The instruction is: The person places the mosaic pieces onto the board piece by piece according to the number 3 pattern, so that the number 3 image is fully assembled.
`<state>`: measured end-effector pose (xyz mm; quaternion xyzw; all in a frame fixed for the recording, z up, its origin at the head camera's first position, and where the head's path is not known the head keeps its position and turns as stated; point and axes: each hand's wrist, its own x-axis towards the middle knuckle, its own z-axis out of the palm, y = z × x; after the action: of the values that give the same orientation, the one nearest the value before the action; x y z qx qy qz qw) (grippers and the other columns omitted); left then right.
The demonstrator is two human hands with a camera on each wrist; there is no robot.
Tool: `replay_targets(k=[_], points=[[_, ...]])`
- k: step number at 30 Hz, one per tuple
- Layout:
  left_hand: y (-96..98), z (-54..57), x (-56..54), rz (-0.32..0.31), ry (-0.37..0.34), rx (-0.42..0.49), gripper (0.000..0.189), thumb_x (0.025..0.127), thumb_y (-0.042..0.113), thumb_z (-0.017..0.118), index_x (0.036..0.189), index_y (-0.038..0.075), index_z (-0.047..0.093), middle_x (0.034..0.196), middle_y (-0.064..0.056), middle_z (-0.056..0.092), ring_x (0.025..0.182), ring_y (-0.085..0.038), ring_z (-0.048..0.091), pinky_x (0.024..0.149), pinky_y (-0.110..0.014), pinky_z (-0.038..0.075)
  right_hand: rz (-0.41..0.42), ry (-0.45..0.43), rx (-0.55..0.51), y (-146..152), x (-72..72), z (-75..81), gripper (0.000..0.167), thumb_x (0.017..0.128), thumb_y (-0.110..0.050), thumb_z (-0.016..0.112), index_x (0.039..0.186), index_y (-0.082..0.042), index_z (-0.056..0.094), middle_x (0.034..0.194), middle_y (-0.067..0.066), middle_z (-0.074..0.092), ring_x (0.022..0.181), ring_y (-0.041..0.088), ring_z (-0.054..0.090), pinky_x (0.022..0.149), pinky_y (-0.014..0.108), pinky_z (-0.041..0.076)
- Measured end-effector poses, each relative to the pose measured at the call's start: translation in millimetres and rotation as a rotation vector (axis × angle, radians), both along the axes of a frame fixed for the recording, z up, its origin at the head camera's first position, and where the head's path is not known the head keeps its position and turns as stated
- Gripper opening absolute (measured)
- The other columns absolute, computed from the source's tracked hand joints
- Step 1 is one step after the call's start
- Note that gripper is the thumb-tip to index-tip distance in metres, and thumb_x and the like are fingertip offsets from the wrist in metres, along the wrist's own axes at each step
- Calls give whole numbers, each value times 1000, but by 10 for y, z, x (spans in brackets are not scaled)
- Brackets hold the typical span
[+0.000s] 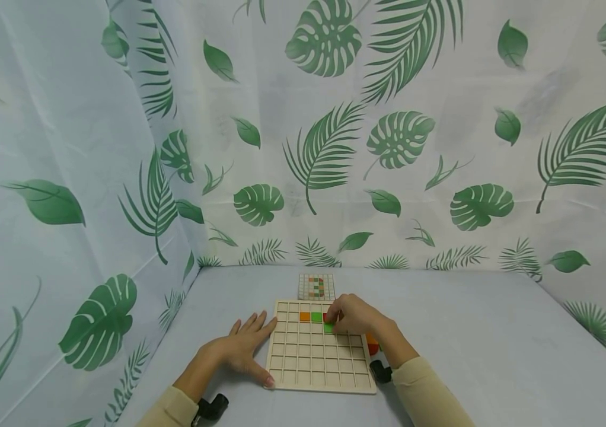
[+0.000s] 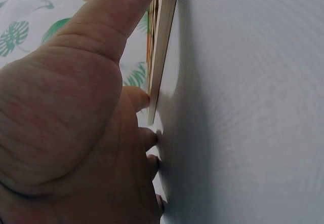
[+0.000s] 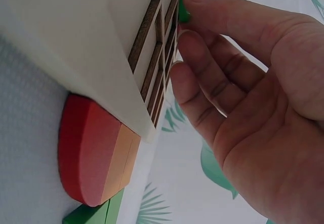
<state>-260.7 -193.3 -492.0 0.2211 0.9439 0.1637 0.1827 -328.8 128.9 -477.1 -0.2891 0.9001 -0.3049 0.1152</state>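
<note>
Grid board (image 1: 317,363): lies flat before us, nearer than the pattern card (image 1: 316,287).
Left hand (image 1: 241,350): spread wide against its left edge.
Right hand (image 1: 355,315): pinches a green tile (image 1: 328,328) on it.
Tile step: seating, we judge; next calls for squaring and pressing flush.

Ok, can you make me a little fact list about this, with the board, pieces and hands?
Board: wooden grid, flat on the table
Left hand: spread, touching the board's left edge
Right hand: thumb and fingertips at a green piece
Coloured row: orange square, green square, then red piece, partly hidden by fingers
Beside the board, right: loose red piece, loose orange pieces, some green
Beyond the board: small patterned card
</note>
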Motion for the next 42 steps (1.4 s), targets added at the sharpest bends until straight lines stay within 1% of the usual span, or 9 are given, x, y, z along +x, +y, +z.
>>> replay_targets(k=[5,14,17,20,24,29,36,42], points=[[-10,-25,-9,-2,0,1,138,65,78,83,169,22,12,176,-15,1,163,-37,-1,129,-64,0,7,0,7,-2,6,-4,18,83,3,83,96,-9,82,97,1,75,78,15,62,67,30,55],[-10,-28,-9,-2,-2,6,138,65,78,84,169,21,13,176,-16,2,163,-38,-1,129,-65,1,-6,-23,8,4,24,-2,18,85,2,82,99,-9,82,97,0,74,77,15,61,67,29,55],[-8,-26,-7,-4,-1,6,138,65,78,84,169,21,13,176,-16,2,163,-38,-1,129,-65,1,-8,-17,15,10,29,4,18,85,1,82,99,-10,82,97,-1,75,77,14,61,67,27,55],[-5,-17,0,-4,-4,7,138,65,78,84,169,20,14,176,-16,2,163,-38,-1,129,-65,1,-11,3,12,18,35,18,19,86,0,81,101,-11,82,100,0,75,79,15,61,68,28,55],[0,-8,6,3,-7,5,138,65,78,84,169,21,14,176,-15,2,163,-37,-1,129,-64,1,-41,36,-2,34,37,56,19,90,-3,78,106,-12,82,106,1,75,87,16,61,74,32,55],[3,5,12,10,-11,3,138,65,78,83,169,21,14,176,-15,2,164,-37,-1,129,-64,0,-92,72,-7,82,39,118,22,92,-7,78,113,-12,81,107,1,75,91,15,62,81,33,57],[-5,-23,-4,2,-1,-5,138,65,80,82,169,21,13,176,-15,2,163,-38,-1,129,-65,1,-125,91,-17,206,38,196,23,91,-5,79,114,-8,80,110,8,76,92,18,61,80,34,57],[-8,-12,-5,3,-11,4,138,65,79,82,169,22,13,176,-15,1,163,-38,-1,129,-65,0,-151,94,-3,304,-3,188,24,91,-5,79,114,-9,79,104,4,75,90,18,60,79,32,57]])
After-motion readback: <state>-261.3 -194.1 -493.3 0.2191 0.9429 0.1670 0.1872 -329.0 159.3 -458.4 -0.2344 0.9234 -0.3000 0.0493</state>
